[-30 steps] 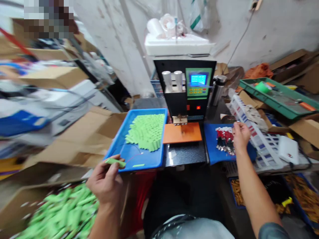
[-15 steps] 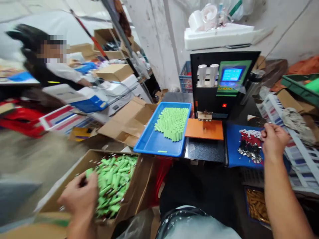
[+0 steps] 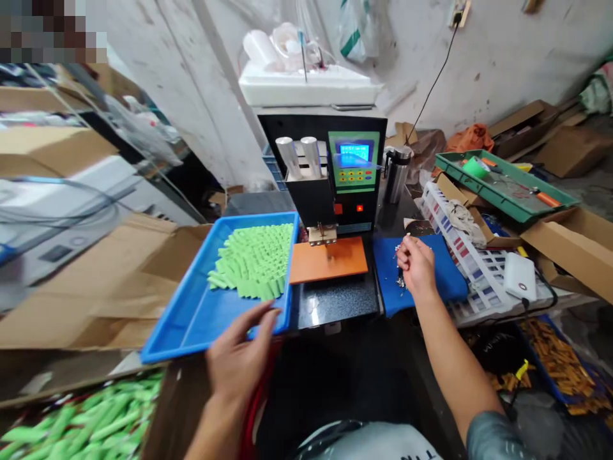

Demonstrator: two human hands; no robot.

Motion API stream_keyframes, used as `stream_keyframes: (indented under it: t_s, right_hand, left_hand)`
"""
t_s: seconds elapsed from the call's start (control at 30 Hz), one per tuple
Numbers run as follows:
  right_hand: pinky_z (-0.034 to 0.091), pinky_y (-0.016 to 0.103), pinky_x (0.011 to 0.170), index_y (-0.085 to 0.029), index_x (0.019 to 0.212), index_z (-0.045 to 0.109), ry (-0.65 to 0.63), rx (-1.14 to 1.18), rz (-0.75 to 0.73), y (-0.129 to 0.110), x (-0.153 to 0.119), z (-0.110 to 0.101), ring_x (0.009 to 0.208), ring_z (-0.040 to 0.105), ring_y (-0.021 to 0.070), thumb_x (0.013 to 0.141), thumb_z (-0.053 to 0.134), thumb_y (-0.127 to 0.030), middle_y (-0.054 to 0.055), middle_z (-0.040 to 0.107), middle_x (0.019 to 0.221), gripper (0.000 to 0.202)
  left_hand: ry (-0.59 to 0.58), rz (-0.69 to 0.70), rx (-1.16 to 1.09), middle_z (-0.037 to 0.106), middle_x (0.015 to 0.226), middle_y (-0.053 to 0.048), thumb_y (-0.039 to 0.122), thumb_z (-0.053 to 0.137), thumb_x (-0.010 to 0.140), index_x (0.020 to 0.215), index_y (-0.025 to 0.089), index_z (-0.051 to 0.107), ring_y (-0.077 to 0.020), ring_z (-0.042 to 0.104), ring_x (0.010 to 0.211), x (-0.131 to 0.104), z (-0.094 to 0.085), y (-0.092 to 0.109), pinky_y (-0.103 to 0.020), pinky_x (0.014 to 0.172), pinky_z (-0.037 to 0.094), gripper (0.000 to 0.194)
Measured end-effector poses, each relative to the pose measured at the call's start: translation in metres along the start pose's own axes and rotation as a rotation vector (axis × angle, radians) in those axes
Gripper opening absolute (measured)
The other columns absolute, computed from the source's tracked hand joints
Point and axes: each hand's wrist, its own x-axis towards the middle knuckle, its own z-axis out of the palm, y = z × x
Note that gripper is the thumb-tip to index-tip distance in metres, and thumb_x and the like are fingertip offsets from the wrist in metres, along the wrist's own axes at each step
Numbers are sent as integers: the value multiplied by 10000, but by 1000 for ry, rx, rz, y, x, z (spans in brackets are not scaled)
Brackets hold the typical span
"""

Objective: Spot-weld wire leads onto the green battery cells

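Nearest in, down past the left wrist, a box of loose green cells [image 3: 81, 425] sits low in the corner, blurred. Just above it the left hand [image 3: 242, 358] comes up to the near edge of the blue tray [image 3: 191, 319], fingers [image 3: 265, 317] loosely curled and a little spread, tips at the rim or just touching it; whether anything sits in the palm cannot be made out. Beyond those fingertips, up the tray, lies the fanned stack of green cells [image 3: 253, 260], packed side by side. They look smooth, round and hard, so my guess is they roll and slip easily; one is best pinched across its barrel, mid-length, and the tray taken by its stiff rim. Over to the right, the right hand [image 3: 416, 268] rests on the blue mat [image 3: 447, 281], thumb and forefinger pressed together on something tiny, and small metal tabs [image 3: 401, 278] peek out under the fingers. Thin, light and probably bendy and sharp-edged, those want a fingertip pinch by one end. Between the two hands sits the orange plate [image 3: 330, 260], and right behind it the welder [image 3: 330, 172] with its lit screen. Further right, a white crate [image 3: 460, 255] and green tray [image 3: 507, 185].
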Motion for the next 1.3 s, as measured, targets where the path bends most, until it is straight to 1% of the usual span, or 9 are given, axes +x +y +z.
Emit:
stream_keyframes:
  t_s: [0.1, 0.17, 0.27, 0.37, 0.57, 0.73, 1.07, 1.2, 1.3]
  right_hand:
    - [192, 151, 362, -194, 700, 507, -28, 32, 50, 13, -18, 18, 450, 329, 41, 673, 778, -419, -75, 410, 568, 354]
    - [193, 152, 366, -190, 705, 518, -50, 53, 88, 23, -29, 28, 450, 326, 40, 674, 782, -417, -76, 412, 564, 350]
    - [193, 160, 370, -188, 709, 531, -78, 67, 135, 37, -39, 38, 438, 306, 38, 687, 776, -425, -79, 410, 548, 342]
    - [202, 170, 379, -191, 698, 526, -106, 67, 166, 48, -46, 42, 435, 293, 43, 704, 764, -441, -83, 389, 522, 345]
    - [277, 195, 425, -195, 747, 564, -182, -41, 179, 62, -51, 40, 479, 356, 64, 727, 751, -468, -61, 462, 583, 331]
    - [473, 261, 661, -190, 783, 631, -431, -252, 106, 75, -55, 32, 663, 561, 126, 751, 738, -438, -6, 612, 736, 271]
    - [485, 296, 654, -187, 774, 650, -563, -386, 141, 91, -70, 31, 660, 594, 163, 752, 744, -456, 18, 644, 708, 285]
    - [463, 286, 608, -179, 755, 641, -472, -416, 134, 94, -69, 26, 621, 558, 150, 747, 734, -520, 22, 623, 684, 354]
    - [471, 290, 598, -174, 764, 634, -416, -379, 177, 98, -68, 20, 609, 561, 152, 716, 753, -558, 25, 623, 672, 405]
  left_hand:
    - [-276, 40, -182, 767, 916, -69, 455, 692, 793, 972, 187, 738, -221, 710, 829, -1, 64, 31, -344, 799, 571, 325]
    - [-337, 54, -257, 766, 919, -76, 428, 698, 797, 974, 180, 737, -209, 704, 805, -1, 95, 47, -328, 767, 570, 308]
    - [-350, 40, -338, 763, 896, -79, 391, 708, 795, 963, 162, 727, -191, 693, 762, -1, 120, 54, -305, 732, 560, 286]
    - [-345, 58, -373, 752, 843, -59, 360, 671, 826, 912, 160, 722, -164, 667, 716, 0, 127, 48, -276, 701, 534, 223]
    - [-372, 0, -447, 698, 756, -31, 348, 608, 869, 858, 160, 664, -136, 608, 658, 3, 118, 34, -251, 642, 477, 197]
    - [-442, 23, -415, 628, 734, -9, 334, 555, 891, 797, 172, 571, -137, 589, 696, 12, 95, 27, -257, 676, 465, 188]
    - [-584, 27, -187, 646, 730, -9, 297, 527, 883, 801, 169, 601, -132, 572, 676, 6, 61, 16, -243, 631, 424, 169]
    - [-370, -5, -24, 681, 783, -18, 365, 595, 868, 886, 184, 643, -148, 608, 709, 23, 35, -6, -254, 670, 447, 187]
    - [-182, -124, 347, 708, 858, -47, 351, 645, 840, 898, 195, 628, -187, 638, 789, 51, 13, -35, -280, 702, 426, 167]
